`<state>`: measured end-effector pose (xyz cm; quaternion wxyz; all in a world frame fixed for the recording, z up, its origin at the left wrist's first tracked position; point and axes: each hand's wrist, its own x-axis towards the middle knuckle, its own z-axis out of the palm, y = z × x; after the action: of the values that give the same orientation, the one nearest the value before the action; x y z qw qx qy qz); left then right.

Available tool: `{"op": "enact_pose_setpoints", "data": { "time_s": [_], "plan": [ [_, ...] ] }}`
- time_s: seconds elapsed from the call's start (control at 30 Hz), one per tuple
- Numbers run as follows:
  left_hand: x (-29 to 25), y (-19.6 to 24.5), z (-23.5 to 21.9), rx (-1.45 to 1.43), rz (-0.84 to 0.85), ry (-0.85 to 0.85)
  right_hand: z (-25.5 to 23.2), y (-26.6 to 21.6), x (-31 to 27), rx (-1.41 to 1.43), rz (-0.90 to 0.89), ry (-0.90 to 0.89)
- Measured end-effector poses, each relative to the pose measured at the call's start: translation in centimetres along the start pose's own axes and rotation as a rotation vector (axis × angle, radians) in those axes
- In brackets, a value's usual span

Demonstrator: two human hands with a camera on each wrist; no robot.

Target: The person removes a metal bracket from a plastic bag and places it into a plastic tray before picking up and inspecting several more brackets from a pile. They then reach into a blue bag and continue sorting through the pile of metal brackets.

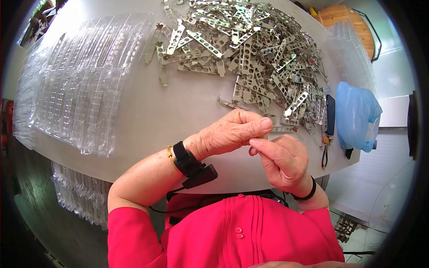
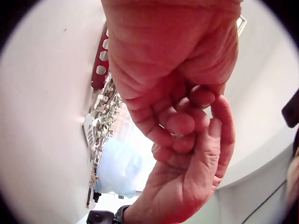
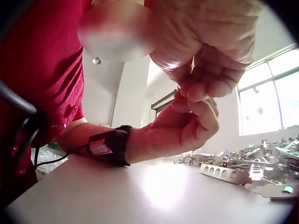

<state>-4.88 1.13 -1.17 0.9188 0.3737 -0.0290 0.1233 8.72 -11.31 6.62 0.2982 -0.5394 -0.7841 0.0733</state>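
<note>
**Desk:** What are the hands doing?

**Photographer:** Both meet above the near edge of the white bench (image 1: 178, 111). The left hand (image 1: 232, 131) is curled, thumb and fingers pinched together; the right hand (image 1: 281, 161) rises to it with fingertips closed against the left's. A sliver of pale metal, a small metal piece (image 1: 267, 135), shows between them in the head view. From the wrist views the fingers (image 2: 187, 123) interlock so tightly that the piece itself is hidden.

**Desk:** So who holds it?

**Photographer:** Both hands pinch at the same spot; which one bears it I cannot tell.

**Desk:** What lies around them?

**Photographer:** Beyond the hands, a broad heap of perforated metal strips (image 1: 250, 49) covers the far right of the bench, one stray strip (image 1: 228, 105) lying just ahead of the left knuckles. To the left, clear plastic trays (image 1: 85, 85) sit in overlapping rows, more stacked below the bench edge. At the right rim, a dark phone (image 1: 330, 114) rests beside a blue plastic bag (image 1: 357, 116).

**Desk:** And the person?

**Photographer:** Red top, a black wrist strap (image 1: 185, 158) and gold bangle on the left arm, a black band on the right.
</note>
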Motion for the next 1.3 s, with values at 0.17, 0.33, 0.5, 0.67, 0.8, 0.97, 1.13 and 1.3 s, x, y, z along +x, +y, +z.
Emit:
{"op": "enact_pose_setpoints", "data": {
  "time_s": [0.17,0.33,0.5,0.67,0.8,0.97,1.13,1.3],
  "plan": [
    [0.0,-0.2,-0.2,-0.004,-0.007,0.017,0.1,0.1,0.1,0.001,-0.003,0.001],
    [0.2,0.1,-0.7,0.078,0.015,0.142,0.3,0.3,0.3,0.003,0.015,0.048],
    [0.5,1.3,-0.9,0.027,0.123,0.308,-1.9,0.5,0.7,-0.052,0.137,0.108],
    [1.1,2.1,-1.1,0.084,0.186,0.365,-3.6,0.5,0.9,0.044,0.25,0.222],
    [1.5,2.3,-1.3,0.124,0.248,0.437,-4.4,0.9,1.3,0.119,0.299,0.307],
    [1.8,2.7,-1.7,0.291,0.24,0.57,-4.7,1.0,2.8,0.416,0.357,0.334],
    [1.9,3.5,-1.5,0.707,0.204,0.663,-5.0,1.9,3.8,0.553,0.318,0.337],
    [2.4,4.0,-2.9,1.181,0.312,0.819,-6.1,3.5,4.8,0.602,0.306,0.371]
  ]
}}
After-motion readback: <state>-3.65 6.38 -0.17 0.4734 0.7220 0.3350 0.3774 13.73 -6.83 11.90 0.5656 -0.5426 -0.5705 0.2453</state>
